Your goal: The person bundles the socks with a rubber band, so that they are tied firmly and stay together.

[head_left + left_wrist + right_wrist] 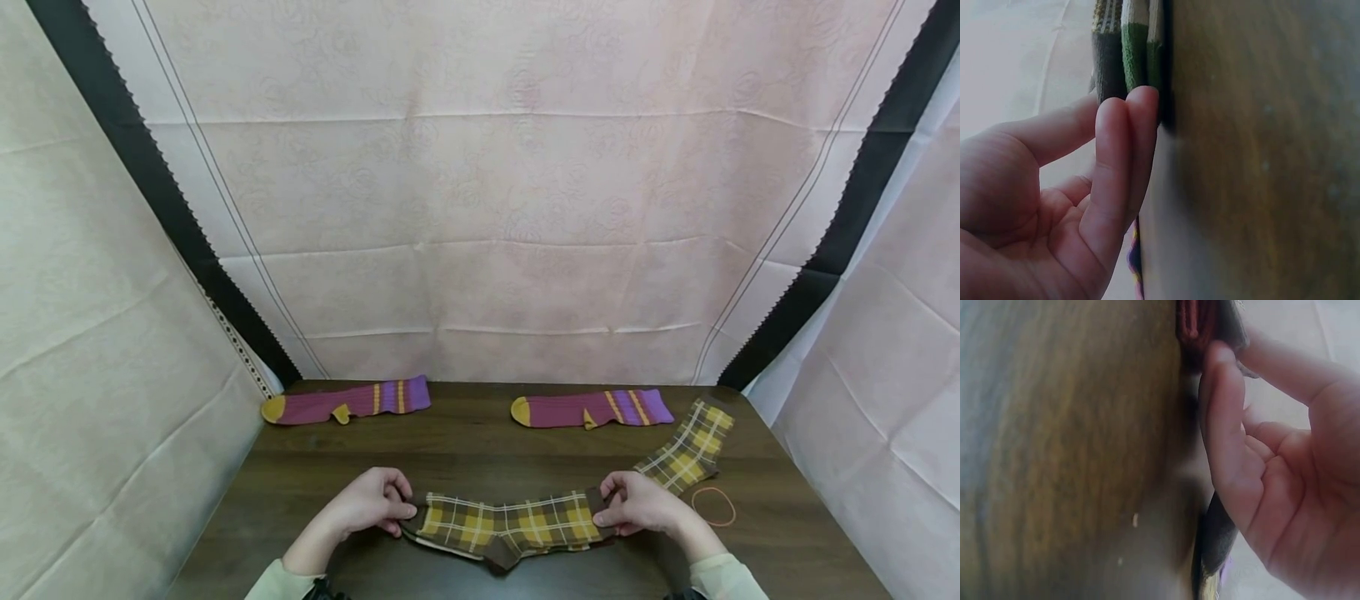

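A yellow-and-brown plaid sock (543, 523) lies flat at the near middle of the table, on top of other knitted layers. My left hand (378, 500) pinches its left end between thumb and fingers; the left wrist view shows green-and-cream layers (1135, 56) under the plaid one. At the right end my right hand (641, 504) pinches the dark end of the sock, and dark red folded layers (1196, 325) show beneath it in the right wrist view. How many socks are stacked is hidden.
Another plaid sock (693, 446) lies slanted beyond my right hand, with a thin loop band (712, 488) near it. Two maroon-and-purple striped socks (315, 408) lie along the back of the wooden table (465, 454). Pale cloth walls (517, 292) enclose the back and sides.
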`<move>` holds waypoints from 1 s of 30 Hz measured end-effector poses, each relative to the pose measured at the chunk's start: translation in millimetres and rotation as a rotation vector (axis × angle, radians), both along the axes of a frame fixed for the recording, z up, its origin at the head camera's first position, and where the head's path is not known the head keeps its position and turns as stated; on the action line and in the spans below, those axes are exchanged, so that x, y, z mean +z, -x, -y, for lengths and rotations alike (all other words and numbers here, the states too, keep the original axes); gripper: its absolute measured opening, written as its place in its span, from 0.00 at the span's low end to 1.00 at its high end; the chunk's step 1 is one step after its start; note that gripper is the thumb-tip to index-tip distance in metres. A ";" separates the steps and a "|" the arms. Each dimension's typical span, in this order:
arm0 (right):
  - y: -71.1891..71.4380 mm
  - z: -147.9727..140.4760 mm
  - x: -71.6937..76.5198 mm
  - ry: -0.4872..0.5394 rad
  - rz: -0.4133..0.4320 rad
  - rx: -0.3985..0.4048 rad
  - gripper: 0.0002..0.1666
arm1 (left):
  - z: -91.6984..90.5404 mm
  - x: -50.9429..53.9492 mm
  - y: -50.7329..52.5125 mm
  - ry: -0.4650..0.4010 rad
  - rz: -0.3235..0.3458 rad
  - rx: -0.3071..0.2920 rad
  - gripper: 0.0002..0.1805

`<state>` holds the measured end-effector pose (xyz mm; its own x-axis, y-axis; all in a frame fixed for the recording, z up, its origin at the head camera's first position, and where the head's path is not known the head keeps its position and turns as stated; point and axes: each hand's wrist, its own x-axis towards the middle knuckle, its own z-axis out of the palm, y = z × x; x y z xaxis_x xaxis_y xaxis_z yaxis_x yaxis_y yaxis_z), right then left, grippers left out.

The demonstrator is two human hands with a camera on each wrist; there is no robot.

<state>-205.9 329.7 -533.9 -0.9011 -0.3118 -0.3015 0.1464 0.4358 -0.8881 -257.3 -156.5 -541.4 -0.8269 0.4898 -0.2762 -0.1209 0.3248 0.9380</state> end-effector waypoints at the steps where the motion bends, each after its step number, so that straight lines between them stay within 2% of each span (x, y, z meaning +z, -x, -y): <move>1: 1.0 -0.9 -0.1 0.001 -0.003 0.004 0.20 | 0.2 0.8 0.1 0.000 -0.003 0.000 0.13; 4: 4.5 -5.1 0.1 0.006 -0.021 0.007 0.19 | 1.1 3.4 1.1 0.001 -0.020 0.004 0.14; 7: 7.9 -11.0 2.5 -0.008 -0.062 -0.040 0.20 | 2.5 4.9 3.0 -0.002 -0.039 0.019 0.15; 15: 7.9 -27.3 17.2 -0.061 -0.193 -0.288 0.23 | 6.4 11.2 8.1 -0.008 -0.072 0.094 0.17; 18: 7.2 -32.9 20.2 -0.112 -0.225 -0.336 0.22 | 6.5 13.9 8.8 -0.014 -0.073 0.109 0.18; 21: 7.6 -37.8 19.1 -0.183 -0.268 -0.339 0.17 | 6.2 15.5 9.0 -0.025 -0.074 0.117 0.19; 24: 8.4 -41.6 14.5 -0.229 -0.307 -0.288 0.14 | 5.9 15.1 9.5 -0.035 -0.077 0.119 0.19; 30: 10.8 -37.0 6.8 -0.198 -0.322 -0.208 0.16 | 3.7 16.4 10.3 -0.037 -0.082 0.132 0.19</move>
<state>-216.6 366.7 -527.1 -0.9965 -0.0784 -0.0299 -0.0224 0.5927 -0.8051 -267.6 -160.2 -525.0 -0.9039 0.3840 -0.1885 -0.0824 0.2762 0.9576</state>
